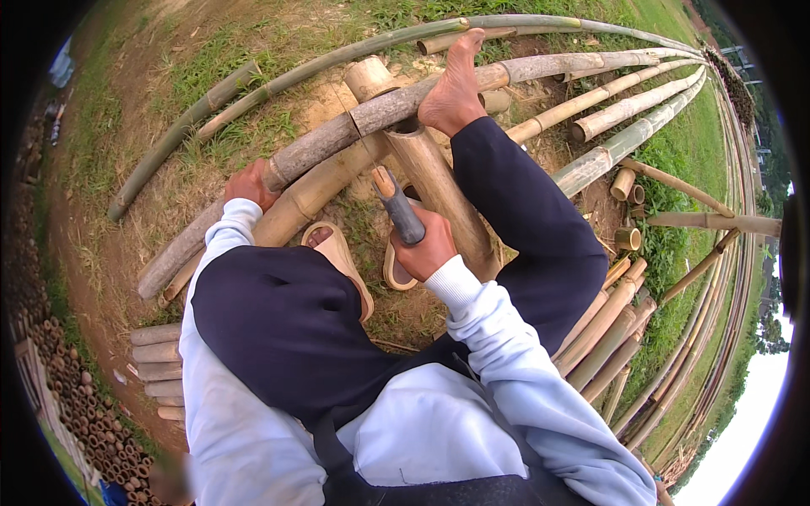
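A long grey-brown bamboo pole (325,143) slants across the space before me, resting over other pieces of bamboo. My left hand (251,185) is closed around it, left of a dark narrow line across the pole. In my right hand (426,244) is a handsaw (399,209), gripped by its dark wrapped handle with a wooden end. Its thin blade, seen nearly edge-on, reaches toward that line; how deep it sits cannot be made out. My bare right foot (456,88) presses on the pole farther right. A thick bamboo post (443,190) stands under the pole.
Beside my sandalled left foot lies an unworn tan sandal (398,268). Cut bamboo lengths are stacked at left (158,363) and right (607,337). Long green poles (337,59) lie beyond on the grass. Many short bamboo tubes (93,413) fill the lower left.
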Demonstrator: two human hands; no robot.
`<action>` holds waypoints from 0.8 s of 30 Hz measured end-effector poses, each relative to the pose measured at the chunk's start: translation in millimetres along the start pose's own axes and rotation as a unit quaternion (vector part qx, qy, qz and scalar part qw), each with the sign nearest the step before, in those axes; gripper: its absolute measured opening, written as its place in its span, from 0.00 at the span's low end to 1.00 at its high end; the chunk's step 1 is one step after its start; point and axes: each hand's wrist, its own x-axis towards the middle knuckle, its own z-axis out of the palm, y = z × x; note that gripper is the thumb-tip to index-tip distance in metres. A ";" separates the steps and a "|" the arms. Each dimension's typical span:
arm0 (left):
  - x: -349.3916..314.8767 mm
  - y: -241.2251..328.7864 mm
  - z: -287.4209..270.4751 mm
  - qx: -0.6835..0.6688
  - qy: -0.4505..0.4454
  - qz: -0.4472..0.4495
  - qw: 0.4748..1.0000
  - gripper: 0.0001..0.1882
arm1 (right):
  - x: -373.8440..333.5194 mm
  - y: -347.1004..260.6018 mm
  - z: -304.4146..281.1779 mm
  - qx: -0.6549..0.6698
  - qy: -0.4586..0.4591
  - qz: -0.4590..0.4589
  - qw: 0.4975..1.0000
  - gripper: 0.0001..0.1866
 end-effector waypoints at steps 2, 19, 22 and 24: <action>-4.6 3.0 -1.2 -0.006 0.004 -0.003 1.000 0.29 | -22.1 -2.4 -13.8 0.014 -0.021 0.020 0.999 0.08; -11.7 -6.6 9.2 -0.013 0.022 -0.015 1.000 0.32 | -94.6 -3.8 -49.0 0.036 -0.049 0.038 0.997 0.16; -11.9 -0.8 6.4 -0.012 0.023 -0.023 0.999 0.33 | -123.4 -7.6 -65.7 0.024 -0.039 0.035 0.998 0.18; -16.6 -7.3 14.0 -0.012 0.031 -0.024 0.999 0.33 | -87.1 -5.5 -55.3 0.047 -0.029 0.033 0.998 0.14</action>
